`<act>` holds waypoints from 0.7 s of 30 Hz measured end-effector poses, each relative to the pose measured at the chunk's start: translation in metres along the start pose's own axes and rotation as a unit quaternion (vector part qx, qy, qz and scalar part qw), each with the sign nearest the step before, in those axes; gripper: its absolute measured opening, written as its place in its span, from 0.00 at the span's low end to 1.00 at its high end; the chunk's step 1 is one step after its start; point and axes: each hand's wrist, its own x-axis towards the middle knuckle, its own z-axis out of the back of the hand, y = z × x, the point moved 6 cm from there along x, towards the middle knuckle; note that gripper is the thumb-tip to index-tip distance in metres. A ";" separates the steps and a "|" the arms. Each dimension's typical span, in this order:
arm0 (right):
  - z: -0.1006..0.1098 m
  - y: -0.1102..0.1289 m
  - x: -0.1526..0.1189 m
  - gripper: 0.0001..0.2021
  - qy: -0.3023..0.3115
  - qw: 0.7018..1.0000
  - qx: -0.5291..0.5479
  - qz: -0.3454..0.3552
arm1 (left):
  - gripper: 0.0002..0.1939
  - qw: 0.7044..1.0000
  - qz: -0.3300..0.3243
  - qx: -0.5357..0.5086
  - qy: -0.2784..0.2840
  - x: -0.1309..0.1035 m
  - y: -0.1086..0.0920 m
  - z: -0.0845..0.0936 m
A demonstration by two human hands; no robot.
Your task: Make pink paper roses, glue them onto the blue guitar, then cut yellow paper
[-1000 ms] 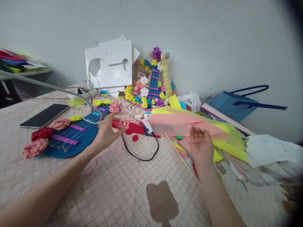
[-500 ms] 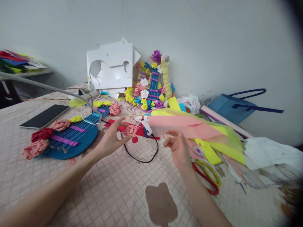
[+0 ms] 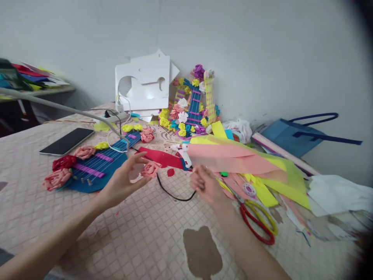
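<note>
Between the thumb and fingers of my left hand (image 3: pixel 122 181) is a pink crepe-paper rose (image 3: pixel 150 169), raised over the table. My right hand (image 3: pixel 205 184) is closed, fingers curled together; whatever they hold is hidden. Just beyond it lies a white hot glue gun (image 3: pixel 183 153) with a blue trigger. Its black cord (image 3: pixel 175 197) loops toward the right hand and passes out of sight there. A red paper strip (image 3: pixel 157 156) lies under the gun's left side, with a small red petal-like scrap (image 3: pixel 170 172) nearby. Left of my left hand rests a blue guitar-shaped craft (image 3: pixel 96 171) trimmed with paper roses.
Red-and-yellow-handled scissors (image 3: pixel 258 221) lie right of my right forearm. Pink and yellow crepe sheets (image 3: pixel 233 155) spread behind them. A phone (image 3: pixel 68 140), a power strip (image 3: pixel 113 116) and a grey arm or tube (image 3: pixel 64 107) are at left. Flower-covered guitar crafts (image 3: pixel 194 105) lean at the wall.
My left hand has drawn the pink rose left and toward me, off the red strip. My right hand has moved left and its fingers have curled closed. The view has shifted slightly left.
</note>
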 end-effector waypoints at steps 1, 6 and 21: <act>0.011 0.015 -0.002 0.13 -0.025 0.999 0.005 0.033 | 0.31 1.000 -0.002 0.013 -0.010 -0.003 0.006 0.005; 0.068 0.080 -0.017 0.12 -0.165 0.963 0.013 0.213 | 0.27 0.998 -0.004 0.051 -0.046 -0.008 0.029 0.015; 0.070 0.041 -0.020 0.16 -0.104 0.952 -0.286 -0.008 | 0.28 0.979 -0.024 0.201 -0.012 0.012 0.046 -0.006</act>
